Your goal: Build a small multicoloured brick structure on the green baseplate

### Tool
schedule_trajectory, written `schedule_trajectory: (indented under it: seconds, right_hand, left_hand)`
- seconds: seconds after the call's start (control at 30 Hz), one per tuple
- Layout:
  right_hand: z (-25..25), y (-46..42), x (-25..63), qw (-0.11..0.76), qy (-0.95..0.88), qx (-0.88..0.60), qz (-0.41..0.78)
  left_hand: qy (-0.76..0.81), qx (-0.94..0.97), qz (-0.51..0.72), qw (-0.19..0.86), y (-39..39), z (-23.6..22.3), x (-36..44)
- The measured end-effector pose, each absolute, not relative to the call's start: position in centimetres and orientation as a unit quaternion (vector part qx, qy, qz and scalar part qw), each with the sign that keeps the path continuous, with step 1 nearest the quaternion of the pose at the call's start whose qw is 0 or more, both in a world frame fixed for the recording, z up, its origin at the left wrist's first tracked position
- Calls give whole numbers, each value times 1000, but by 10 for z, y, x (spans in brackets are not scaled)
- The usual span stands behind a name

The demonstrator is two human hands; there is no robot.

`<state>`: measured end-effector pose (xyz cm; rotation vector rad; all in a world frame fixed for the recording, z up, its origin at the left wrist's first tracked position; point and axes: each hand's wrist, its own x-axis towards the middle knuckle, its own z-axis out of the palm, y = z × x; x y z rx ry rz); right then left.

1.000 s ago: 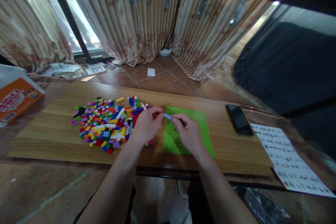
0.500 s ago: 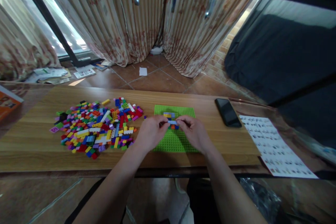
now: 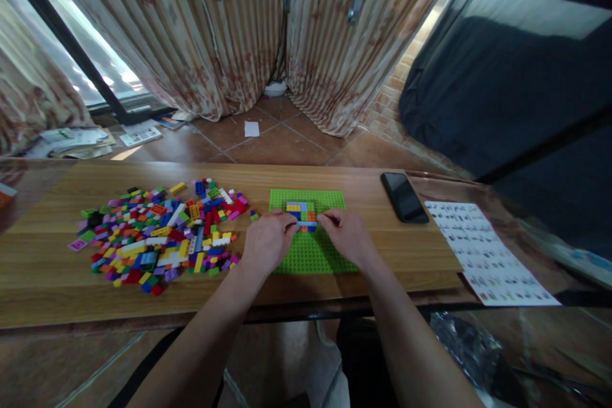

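Observation:
A long light-blue brick (image 3: pixel 306 224) spans the gap between my two hands, over a small cluster of coloured bricks (image 3: pixel 297 207). My left hand (image 3: pixel 270 237) pinches its left end. At its right end, the fingers of my right hand (image 3: pixel 348 236) are closed in a pinch. Blue, yellow, orange and light-blue bricks make up the cluster, which sits on a green studded baseplate (image 3: pixel 310 261). My fingers cover part of the cluster's sides, and whether the long brick touches the bricks under it I cannot tell.
A heap of loose mixed bricks (image 3: pixel 157 236) spreads over the left of the wooden table (image 3: pixel 201 299). To the right lie a black phone (image 3: pixel 405 197) and a printed sheet (image 3: pixel 488 252) that reaches past the table's edge. Striped curtains (image 3: pixel 229 38) hang behind.
My view has shifted, so the table things appear further left. My right hand's fingertips have drawn back a little, showing more of the brick cluster. The long brick stays between my hands.

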<state>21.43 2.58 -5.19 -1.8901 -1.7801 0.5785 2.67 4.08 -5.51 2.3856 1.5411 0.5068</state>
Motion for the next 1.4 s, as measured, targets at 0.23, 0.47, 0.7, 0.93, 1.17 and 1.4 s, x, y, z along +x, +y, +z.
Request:
schedule_trajectory:
  seconds: [0.23,0.47,0.7,0.93,1.17,1.4]
  right_hand:
    - [-59,29,212,239,-631,-703,226]
    - [-62,30,208,228,-617,-719,223]
    - [-61,29,206,223,-615,-727,211]
    - [-62,30,207,230,-611,-724,224]
    - [-63,32,207,234,-602,-727,233]
    - [-62,33,208,231,-599,-728,241]
  left_hand:
    - [554,807,163,120,37,-53,30]
    - [561,799,169,135,37,-53,30]
    - [567,785,181,173,40,-51,29]
    - [568,773,195,201,41,-53,29]
    - [591,754,205,198,40,-54,33]
    - [606,743,203,197,39,-54,36]
